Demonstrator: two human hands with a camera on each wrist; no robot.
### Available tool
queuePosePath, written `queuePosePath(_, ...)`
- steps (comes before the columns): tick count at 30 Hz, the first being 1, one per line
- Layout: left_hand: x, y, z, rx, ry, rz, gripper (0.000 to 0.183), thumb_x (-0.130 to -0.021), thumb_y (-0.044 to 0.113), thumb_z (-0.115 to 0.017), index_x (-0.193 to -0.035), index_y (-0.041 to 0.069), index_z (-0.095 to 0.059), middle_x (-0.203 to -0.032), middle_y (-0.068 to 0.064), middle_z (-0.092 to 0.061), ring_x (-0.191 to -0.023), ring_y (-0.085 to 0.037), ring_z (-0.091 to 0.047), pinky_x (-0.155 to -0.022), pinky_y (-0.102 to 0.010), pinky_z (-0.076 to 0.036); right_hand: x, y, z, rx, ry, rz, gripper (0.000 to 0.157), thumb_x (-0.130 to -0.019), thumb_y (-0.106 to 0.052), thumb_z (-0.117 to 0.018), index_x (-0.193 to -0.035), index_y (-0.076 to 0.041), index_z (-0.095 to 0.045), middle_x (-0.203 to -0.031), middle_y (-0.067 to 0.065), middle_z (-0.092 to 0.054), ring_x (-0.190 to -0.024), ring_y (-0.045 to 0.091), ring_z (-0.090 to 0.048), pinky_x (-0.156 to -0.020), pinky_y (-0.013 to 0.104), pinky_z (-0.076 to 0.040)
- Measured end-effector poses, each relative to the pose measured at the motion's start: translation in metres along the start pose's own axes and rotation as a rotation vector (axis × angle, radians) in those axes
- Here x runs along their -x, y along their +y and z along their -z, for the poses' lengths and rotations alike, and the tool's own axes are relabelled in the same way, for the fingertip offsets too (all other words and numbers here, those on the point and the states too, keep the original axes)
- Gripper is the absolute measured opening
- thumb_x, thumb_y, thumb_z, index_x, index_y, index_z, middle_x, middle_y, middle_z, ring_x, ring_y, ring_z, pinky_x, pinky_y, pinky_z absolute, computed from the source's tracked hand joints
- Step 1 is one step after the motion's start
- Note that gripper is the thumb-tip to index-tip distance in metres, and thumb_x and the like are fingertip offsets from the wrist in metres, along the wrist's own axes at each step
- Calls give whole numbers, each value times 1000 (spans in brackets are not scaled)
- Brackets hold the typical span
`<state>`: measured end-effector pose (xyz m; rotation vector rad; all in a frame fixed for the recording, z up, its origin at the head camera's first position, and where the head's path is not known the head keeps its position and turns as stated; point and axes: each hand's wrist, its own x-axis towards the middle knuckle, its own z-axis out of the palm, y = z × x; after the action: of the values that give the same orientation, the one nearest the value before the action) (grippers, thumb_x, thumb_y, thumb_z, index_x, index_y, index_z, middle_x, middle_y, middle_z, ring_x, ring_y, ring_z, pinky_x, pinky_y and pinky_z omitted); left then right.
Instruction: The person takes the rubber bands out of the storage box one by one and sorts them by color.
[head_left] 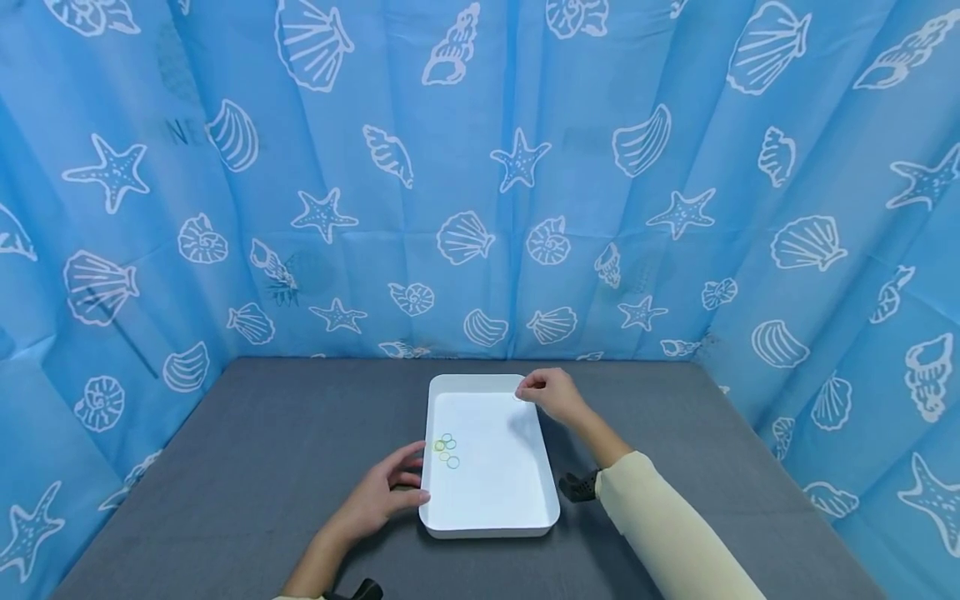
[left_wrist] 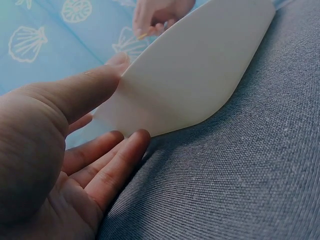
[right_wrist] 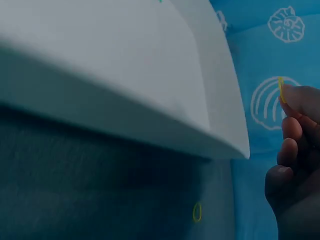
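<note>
A white rectangular tray [head_left: 491, 475] lies on the grey cloth. Inside it, by the left wall, are several small green and yellow rubber bands [head_left: 439, 447]. My left hand [head_left: 382, 492] touches the tray's left side, its thumb at the rim and its fingertips low against the outer wall, as the left wrist view shows. Over the far right corner, my right hand [head_left: 553, 395] pinches a yellow rubber band [right_wrist: 281, 90] between thumb and forefinger. Another yellow rubber band [right_wrist: 197, 212] lies outside the tray on the cloth, in the right wrist view.
Grey cloth [head_left: 262, 467] covers the table around the tray. A blue curtain [head_left: 465, 183] with white shell and starfish prints hangs behind and along both sides. Black straps with dark devices [head_left: 579, 487] sit on the wrists.
</note>
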<state>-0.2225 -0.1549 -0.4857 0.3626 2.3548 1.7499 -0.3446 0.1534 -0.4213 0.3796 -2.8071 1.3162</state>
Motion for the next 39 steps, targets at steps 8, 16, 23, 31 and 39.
queuePosePath(8, 0, -3, 2, -8, -8, 13, 77, -84, 26, -78, -149, 11, -39, -135, -18, -51, -106, -26, -58, -79, -36, -49, 11, 22, 11, 9, 67, 16, 8, -91, -11, -69, -86, -5, -71, -78, 2, -64, -69, 20, -55, -61, 33, -46)
queuePosePath(16, -1, -3, 1, 24, -12, -9, 76, -85, 20, -77, -148, 8, -38, -134, -20, -51, -106, -28, -58, -80, -36, -47, 13, 50, 16, 55, 100, -3, 7, -89, -12, -71, -85, -6, -71, -80, 2, -65, -68, 17, -53, -61, 33, -44)
queuePosePath(23, 0, 1, 1, 31, -14, -2, 75, -87, 16, -75, -149, 5, -36, -134, -22, -50, -107, -30, -57, -82, -38, -47, 15, 61, 19, 82, 106, -11, 7, -90, -10, -70, -84, -6, -72, -82, 2, -66, -70, 17, -54, -63, 34, -44)
queuePosePath(31, -3, -5, 1, 32, -10, -2, 75, -86, 19, -76, -149, 8, -37, -135, -19, -51, -106, -27, -58, -81, -36, -47, 17, 66, 18, 103, 101, -36, 8, -90, -10, -69, -84, -6, -72, -82, 2, -67, -70, 17, -54, -64, 34, -44)
queuePosePath(39, -2, -4, 1, 33, -17, -3, 75, -87, 20, -75, -149, 8, -36, -135, -19, -51, -107, -27, -57, -81, -36, -47, 20, 72, 19, 105, 123, -61, 9, -89, -9, -70, -81, -4, -70, -76, 2, -64, -65, 16, -52, -62, 33, -42)
